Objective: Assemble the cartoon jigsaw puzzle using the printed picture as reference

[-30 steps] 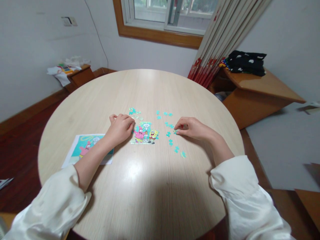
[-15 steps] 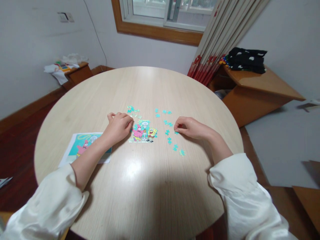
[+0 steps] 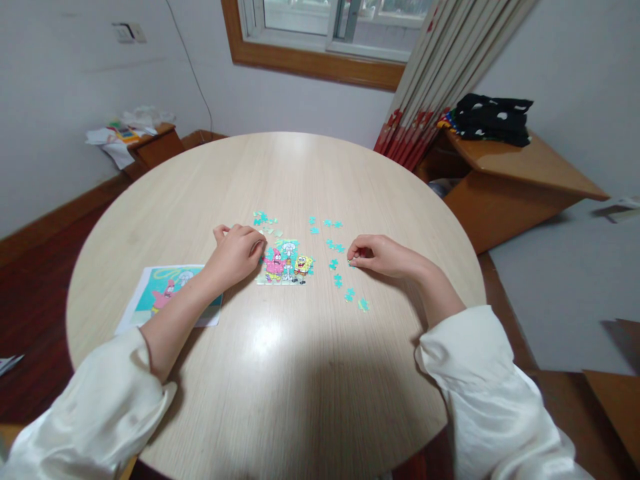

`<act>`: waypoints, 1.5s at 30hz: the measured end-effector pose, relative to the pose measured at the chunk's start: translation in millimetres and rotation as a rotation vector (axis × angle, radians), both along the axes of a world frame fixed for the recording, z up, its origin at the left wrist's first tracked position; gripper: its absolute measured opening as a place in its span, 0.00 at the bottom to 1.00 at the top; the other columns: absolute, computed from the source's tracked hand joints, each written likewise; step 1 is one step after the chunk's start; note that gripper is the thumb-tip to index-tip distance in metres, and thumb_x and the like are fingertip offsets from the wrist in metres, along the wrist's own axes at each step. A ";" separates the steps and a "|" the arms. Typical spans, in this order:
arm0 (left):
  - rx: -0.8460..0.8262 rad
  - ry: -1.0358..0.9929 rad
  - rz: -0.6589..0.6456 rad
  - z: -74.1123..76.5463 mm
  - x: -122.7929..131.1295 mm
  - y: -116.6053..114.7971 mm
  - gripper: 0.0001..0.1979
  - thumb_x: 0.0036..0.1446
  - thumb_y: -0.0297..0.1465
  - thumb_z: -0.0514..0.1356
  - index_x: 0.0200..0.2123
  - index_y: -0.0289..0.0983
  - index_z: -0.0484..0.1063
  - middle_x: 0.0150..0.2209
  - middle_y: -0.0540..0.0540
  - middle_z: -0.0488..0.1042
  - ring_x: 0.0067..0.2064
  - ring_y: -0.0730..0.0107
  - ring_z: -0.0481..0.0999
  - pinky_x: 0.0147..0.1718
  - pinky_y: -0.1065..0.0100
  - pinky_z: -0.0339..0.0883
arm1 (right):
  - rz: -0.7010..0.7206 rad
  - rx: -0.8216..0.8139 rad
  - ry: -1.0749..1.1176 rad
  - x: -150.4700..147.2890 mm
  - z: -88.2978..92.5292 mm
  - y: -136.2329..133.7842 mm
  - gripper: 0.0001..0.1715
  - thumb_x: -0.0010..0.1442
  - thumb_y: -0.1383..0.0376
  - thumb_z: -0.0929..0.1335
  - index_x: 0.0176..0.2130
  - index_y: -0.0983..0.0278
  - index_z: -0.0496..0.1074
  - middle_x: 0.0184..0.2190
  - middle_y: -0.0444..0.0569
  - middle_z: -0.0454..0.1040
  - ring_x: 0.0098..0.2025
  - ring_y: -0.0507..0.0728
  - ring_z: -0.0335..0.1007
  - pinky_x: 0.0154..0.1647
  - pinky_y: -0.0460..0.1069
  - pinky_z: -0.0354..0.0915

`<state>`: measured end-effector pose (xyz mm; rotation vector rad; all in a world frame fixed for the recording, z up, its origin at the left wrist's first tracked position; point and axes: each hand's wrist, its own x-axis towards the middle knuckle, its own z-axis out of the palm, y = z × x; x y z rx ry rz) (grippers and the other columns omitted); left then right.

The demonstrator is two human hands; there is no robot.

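Observation:
A partly joined cartoon jigsaw [image 3: 286, 263] lies near the middle of the round wooden table [image 3: 280, 373]. My left hand [image 3: 234, 253] rests curled at its left edge, fingertips touching the puzzle's upper left corner. My right hand [image 3: 381, 255] lies to the right, thumb and forefinger pinched on a small teal puzzle piece [image 3: 351, 264] on the tabletop. Several loose teal pieces [image 3: 345, 288] are scattered between and behind the hands. A printed picture sheet [image 3: 167, 293] lies under my left forearm.
A wooden side table [image 3: 515, 177] with a black dotted folded cloth [image 3: 493, 119] stands at the right, beside striped curtains [image 3: 440, 87]. A low cabinet [image 3: 150, 143] with papers is at the far left wall. A window [image 3: 330, 27] is behind the table.
Both hands stay almost where they were. The right hand's fingers have closed a little tighter on the small piece. The view has shifted slightly.

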<state>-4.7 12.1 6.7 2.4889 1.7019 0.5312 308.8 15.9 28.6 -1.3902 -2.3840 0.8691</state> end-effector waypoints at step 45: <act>-0.004 -0.040 -0.557 13.8 15.6 -24.3 0.16 0.58 0.23 0.50 0.43 0.41 0.75 0.48 0.45 0.77 0.51 0.62 0.72 0.52 0.55 0.51 | 0.181 0.092 -0.010 -16.6 -4.8 -3.0 0.01 0.58 0.69 0.68 0.34 0.64 0.72 0.33 0.48 0.72 0.36 0.54 0.65 0.39 0.49 0.60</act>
